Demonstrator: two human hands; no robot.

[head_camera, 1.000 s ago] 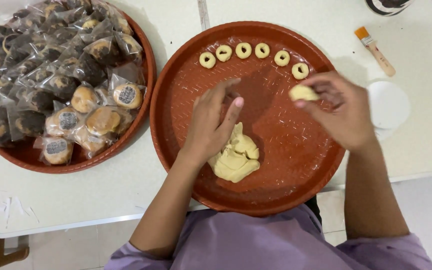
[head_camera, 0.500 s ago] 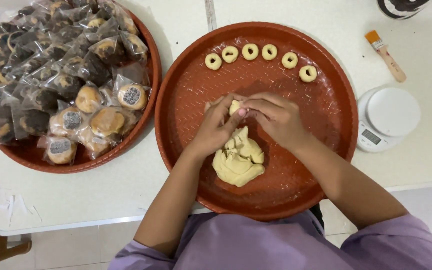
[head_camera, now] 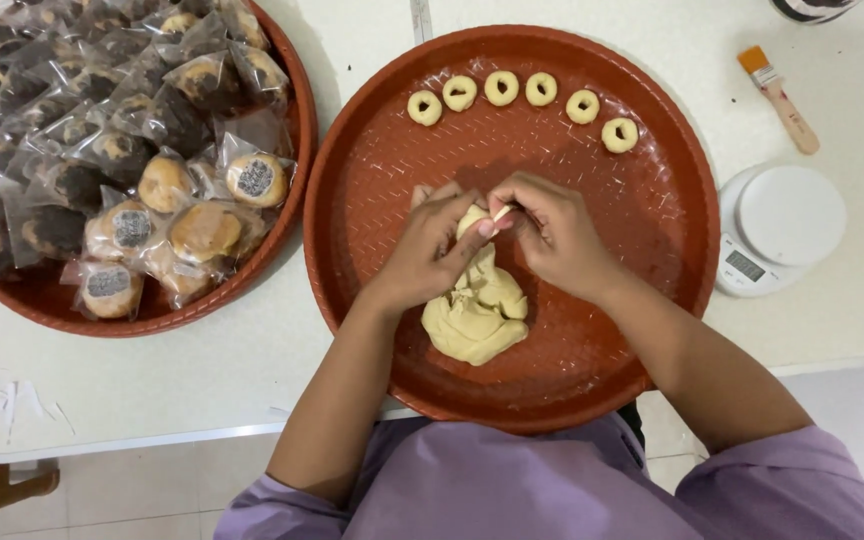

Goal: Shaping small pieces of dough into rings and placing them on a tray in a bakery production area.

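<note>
I see my left hand and right hand with fingertips closed on the top of the pale yellow dough lump in the round red-brown tray, so I'd pinch 1 small, even piece, steadying the mass beneath my fingers.

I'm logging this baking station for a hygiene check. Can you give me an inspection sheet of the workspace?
Surface: white table, scuffed at the near left corner.
Job's things: round red tray holding a dough lump and six dough rings along its far rim.
Clutter: second tray heaped with wrapped pastries; pastry brush; white kitchen scale.
Grippers: left hand and right hand together pinch the top of the dough lump.
Cables: nothing seen.
Surroundings: tiled floor, purple sleeves.
</note>
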